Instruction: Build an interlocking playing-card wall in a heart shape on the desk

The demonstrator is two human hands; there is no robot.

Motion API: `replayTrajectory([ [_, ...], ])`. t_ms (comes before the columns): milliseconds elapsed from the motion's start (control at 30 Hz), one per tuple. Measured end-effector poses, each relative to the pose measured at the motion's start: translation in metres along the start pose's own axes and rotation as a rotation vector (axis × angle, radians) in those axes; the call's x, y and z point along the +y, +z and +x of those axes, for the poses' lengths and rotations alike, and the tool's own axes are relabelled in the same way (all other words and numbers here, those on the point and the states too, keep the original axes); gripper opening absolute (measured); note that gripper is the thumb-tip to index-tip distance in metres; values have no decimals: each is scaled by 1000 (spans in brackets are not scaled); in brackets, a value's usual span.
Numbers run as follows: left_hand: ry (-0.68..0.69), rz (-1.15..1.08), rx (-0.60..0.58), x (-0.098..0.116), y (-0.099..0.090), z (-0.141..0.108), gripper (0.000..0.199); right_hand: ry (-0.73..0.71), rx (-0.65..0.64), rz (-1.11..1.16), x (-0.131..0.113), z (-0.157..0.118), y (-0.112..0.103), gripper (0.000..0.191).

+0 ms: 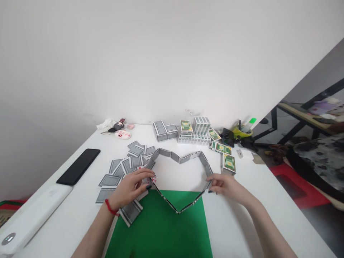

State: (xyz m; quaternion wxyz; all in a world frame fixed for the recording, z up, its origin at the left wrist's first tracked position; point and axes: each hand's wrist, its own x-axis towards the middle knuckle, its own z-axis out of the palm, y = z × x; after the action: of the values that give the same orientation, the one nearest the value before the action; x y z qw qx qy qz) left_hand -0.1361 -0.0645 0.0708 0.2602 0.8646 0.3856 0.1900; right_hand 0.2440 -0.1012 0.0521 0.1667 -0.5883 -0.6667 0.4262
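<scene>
The work in hand seems to be the shaping of a heart-shaped loop of cards point(175, 157), held between both hands over the middle of the bench point(225, 222). Its notch lies on the far side and its point on the near side, over the green sheet point(166, 236); whether the near edge touches the sheet I cannot tell. The left hand point(134, 184) has the loop's left side in a narrow grip, fingers bent and thumb below, while the right hand point(225, 184) pinches the right side, its grip all but closed on the strip, with the fingers curled. Loose grey-backed cards point(109, 180) lie scattered to the left, some just beside the left hand, and stacked card boxes point(186, 126) stand on the far side, with another green-and-yellow box point(229, 163) beyond the right hand. The outline already reads as a heart, so the forming looks well along. As I judge it, the next move calls for light, even pressure from both sides, the hands kept level with each other, since the joints between the cards look thin and could fold or part if one side were pulled harder.
</scene>
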Motion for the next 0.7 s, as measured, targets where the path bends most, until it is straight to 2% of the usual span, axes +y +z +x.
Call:
replayTrajectory([
  [133,-1,186,-34,-3,8,-1,53,-3,76,-269,-9,3,3,21],
  [267,-12,308,3,-4,19,1,48,-11,101,-362,-12,3,4,21],
  [400,-9,379,34,3,26,3,54,-2,99,-341,-10,2,6,27],
  [567,110,394,4,29,43,0,69,-39,193,-248,-3,0,4,66],
  [700,207,452,48,47,65,-3,59,6,338,-108,6,12,2,53],
])
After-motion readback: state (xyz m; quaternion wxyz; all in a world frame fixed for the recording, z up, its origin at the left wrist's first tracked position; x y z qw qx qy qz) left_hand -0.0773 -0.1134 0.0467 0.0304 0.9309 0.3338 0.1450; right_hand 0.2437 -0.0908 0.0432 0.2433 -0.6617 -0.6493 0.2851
